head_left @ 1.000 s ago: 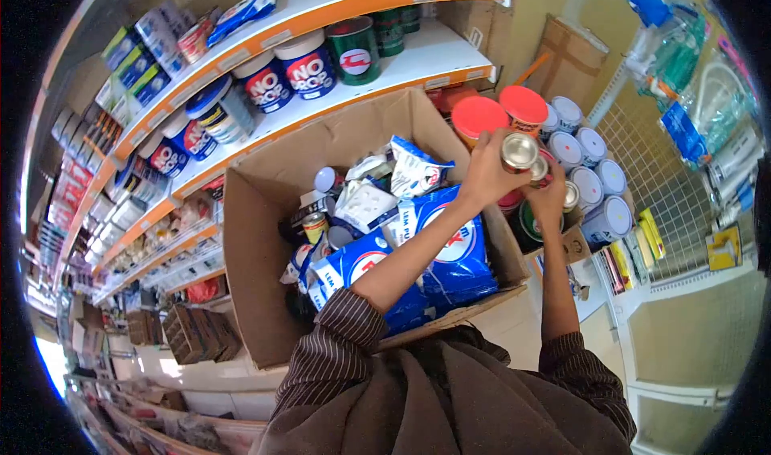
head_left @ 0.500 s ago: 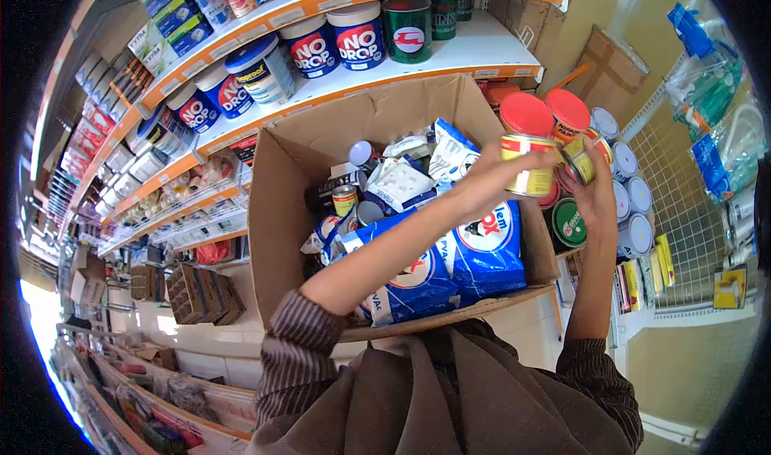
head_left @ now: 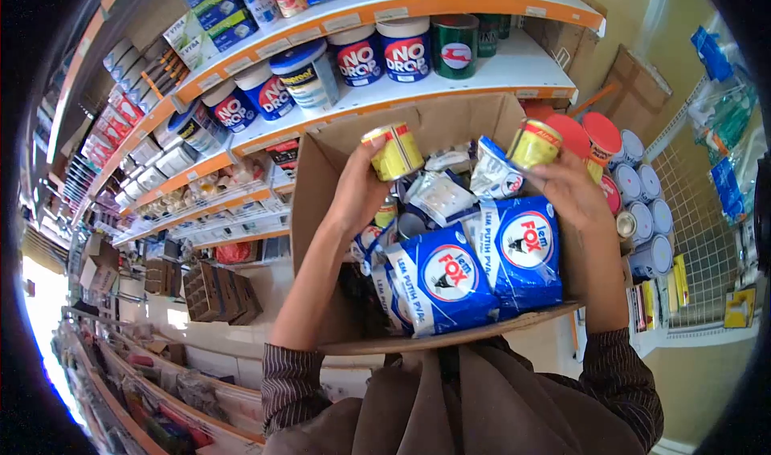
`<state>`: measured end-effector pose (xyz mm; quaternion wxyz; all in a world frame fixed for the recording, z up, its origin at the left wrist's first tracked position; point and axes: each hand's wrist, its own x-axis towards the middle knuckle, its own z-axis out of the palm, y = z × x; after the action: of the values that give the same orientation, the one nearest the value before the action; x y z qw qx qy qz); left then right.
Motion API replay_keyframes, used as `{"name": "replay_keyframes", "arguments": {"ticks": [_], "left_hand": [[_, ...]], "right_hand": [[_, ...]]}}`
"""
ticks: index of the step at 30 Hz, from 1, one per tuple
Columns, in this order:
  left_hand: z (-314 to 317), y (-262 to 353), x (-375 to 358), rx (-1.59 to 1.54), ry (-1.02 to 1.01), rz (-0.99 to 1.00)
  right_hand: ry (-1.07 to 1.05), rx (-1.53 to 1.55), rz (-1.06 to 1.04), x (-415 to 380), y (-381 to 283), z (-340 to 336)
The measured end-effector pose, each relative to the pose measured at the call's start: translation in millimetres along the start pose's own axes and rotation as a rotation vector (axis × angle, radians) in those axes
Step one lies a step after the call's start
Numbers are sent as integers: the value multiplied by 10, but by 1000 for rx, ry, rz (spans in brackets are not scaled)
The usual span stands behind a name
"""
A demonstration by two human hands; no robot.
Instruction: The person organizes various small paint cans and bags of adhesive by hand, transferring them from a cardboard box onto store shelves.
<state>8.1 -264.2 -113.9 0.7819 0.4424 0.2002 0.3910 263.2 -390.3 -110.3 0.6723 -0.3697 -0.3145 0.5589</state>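
A small yellow can with a red band (head_left: 397,155) is tilted in my left hand (head_left: 361,186), above the left part of an open cardboard box (head_left: 418,116). My right hand (head_left: 572,190) grips a second yellow can (head_left: 535,144) over the box's right side. Inside the box lie blue Lem Fox glue bags (head_left: 452,278), (head_left: 526,246), a white-and-blue packet (head_left: 496,170) and a clear-wrapped white pack (head_left: 438,198). Another small yellow can (head_left: 386,212) sits partly hidden below my left hand.
Behind the box, a shelf (head_left: 514,63) carries No Drop tubs (head_left: 406,49) and a green can (head_left: 454,47). To the right stand red-lidded cans (head_left: 601,134) and several pale-lidded cans (head_left: 640,218), near a wire grid (head_left: 699,270). Cardboard cartons (head_left: 217,293) stand on the floor at left.
My hands have moved apart, each with a yellow can. The left went from the cans at right to above the box's left part; the right moved slightly left. The view has shifted.
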Motion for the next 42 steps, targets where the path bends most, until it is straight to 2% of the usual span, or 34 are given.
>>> {"name": "replay_keyframes", "arguments": {"ticks": [3,11,14,15,19,22,26,27,29,33,36,40,42], "left_hand": [[-96,86,-67,66,14,16],[-193,382,-121,161,117,217],[-270,489,-70,458,159,338],[-260,514,-53,421,202,356],[-272,589,-12,528,253,384],[-288,588,8,503,272,369],[-293,545,-2,406,252,387],[-309,514,2,411,264,397],[-380,410,23,422,289,417],[-433,215,44,195,344,260],[-463,141,37,98,302,176],[-480,165,23,-143,159,83],[-554,124,43,-92,177,74]], "right_hand": [[-82,-154,35,128,71,349],[-224,-171,148,424,170,934],[-198,-183,168,525,197,1013],[-210,-192,165,558,200,1037],[-258,82,178,740,269,1051],[-309,393,385,782,189,1151],[-269,315,268,790,420,1199],[-390,390,277,842,498,1171],[-317,500,361,848,561,1119],[-171,567,444,855,649,1148],[-265,548,456,924,740,1056],[-214,487,393,892,704,1173],[-179,439,377,922,775,1079]]}}
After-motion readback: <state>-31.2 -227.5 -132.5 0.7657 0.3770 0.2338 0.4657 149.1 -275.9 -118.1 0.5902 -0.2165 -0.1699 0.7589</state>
